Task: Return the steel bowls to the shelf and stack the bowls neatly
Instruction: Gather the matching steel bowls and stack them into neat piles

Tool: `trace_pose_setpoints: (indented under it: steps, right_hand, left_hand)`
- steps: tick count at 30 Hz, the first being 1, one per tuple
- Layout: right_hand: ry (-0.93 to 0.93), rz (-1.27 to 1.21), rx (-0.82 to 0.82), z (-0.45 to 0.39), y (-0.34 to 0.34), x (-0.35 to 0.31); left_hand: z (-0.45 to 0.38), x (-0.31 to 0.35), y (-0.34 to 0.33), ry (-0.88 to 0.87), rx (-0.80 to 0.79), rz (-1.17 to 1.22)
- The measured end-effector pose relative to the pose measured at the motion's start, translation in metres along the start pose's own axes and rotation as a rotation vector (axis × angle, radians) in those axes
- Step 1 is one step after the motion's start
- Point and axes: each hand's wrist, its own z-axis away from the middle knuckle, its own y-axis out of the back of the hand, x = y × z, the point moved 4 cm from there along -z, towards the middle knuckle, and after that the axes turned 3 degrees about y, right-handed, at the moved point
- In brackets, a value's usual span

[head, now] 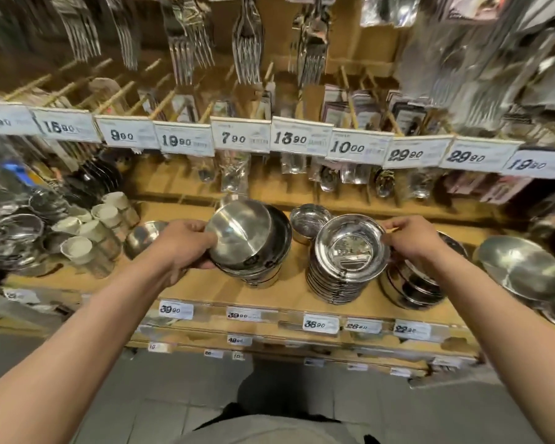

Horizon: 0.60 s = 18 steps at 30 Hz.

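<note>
On the shelf (289, 293), the left hand (186, 241) grips a tilted steel bowl (241, 233) atop its leaning stack (260, 264), while the right hand (410, 241) pinches the rim of the neighbouring stack of bowls (343, 261); letting go early could send the tilted bowl sliding off

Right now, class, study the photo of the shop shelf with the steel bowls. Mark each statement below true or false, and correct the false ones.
1. The left hand grips a tilted shiny steel bowl above a bowl stack. True.
2. The right hand hangs at the person's side. False: it touches the rim of the top bowl on the tall stack of shallow steel bowls.
3. White ceramic cups sit left of the steel bowls. True.
4. Spoons hang at the very top of the display. False: packed steel forks hang there.
5. The wooden shelf carries price tags on its front edge. True.
</note>
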Motion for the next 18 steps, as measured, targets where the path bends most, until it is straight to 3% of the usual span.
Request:
trace_pose_setpoints:
  steps: [5,18]
  right_hand:
    - [0.049,0.115,-0.070,-0.013,-0.002,0.000]
    - [0.215,0.318,-0.225,-0.061,-0.019,0.008]
  left_hand:
    - [-0.003,0.007,-0.038,0.005,-0.041,-0.041]
    - [0.009,-0.002,-0.080,0.073,0.043,0.043]
